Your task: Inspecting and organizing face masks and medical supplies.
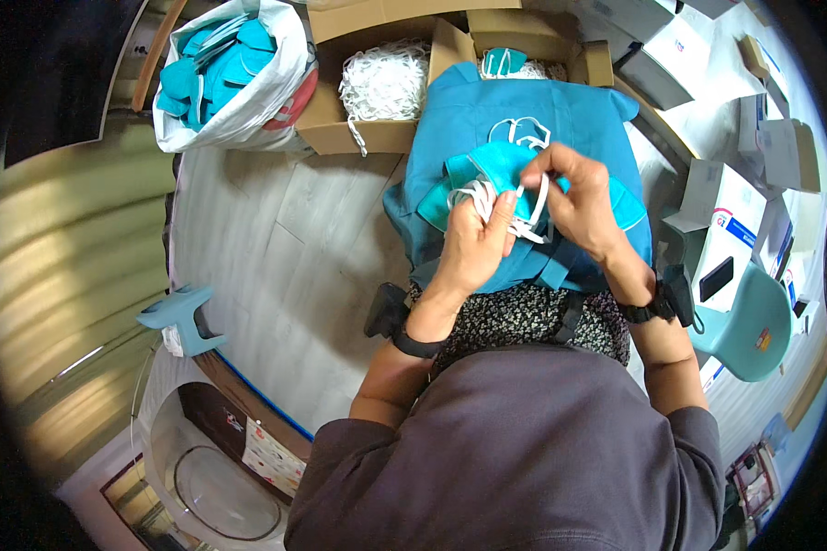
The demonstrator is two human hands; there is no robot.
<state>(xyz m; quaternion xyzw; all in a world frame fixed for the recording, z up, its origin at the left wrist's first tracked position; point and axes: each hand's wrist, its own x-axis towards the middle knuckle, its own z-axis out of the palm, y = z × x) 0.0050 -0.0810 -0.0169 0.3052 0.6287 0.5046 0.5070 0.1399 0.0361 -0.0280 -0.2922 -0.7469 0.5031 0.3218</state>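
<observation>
My left hand [473, 243] is closed around a bunch of white elastic straps [471, 190], thumb pressed toward the right. Close beside it, my right hand [579, 197] pinches a looped white strap [541, 195] between thumb and fingertips. Under both hands lie teal cup-shaped pieces that look like face masks [501, 165], partly hidden by the fingers. They rest on a blue cloth apron [542, 106] spread over my lap. Another white strap loop [524, 127] lies on the cloth just beyond the teal pieces.
A white sack [289, 92] full of teal pieces stands at the far left. Beside it, a cardboard box [326, 138] holds tangled white straps [386, 81]. White cartons [721, 216] and a pale teal chair [758, 326] are at right. A small stool [186, 317] sits left.
</observation>
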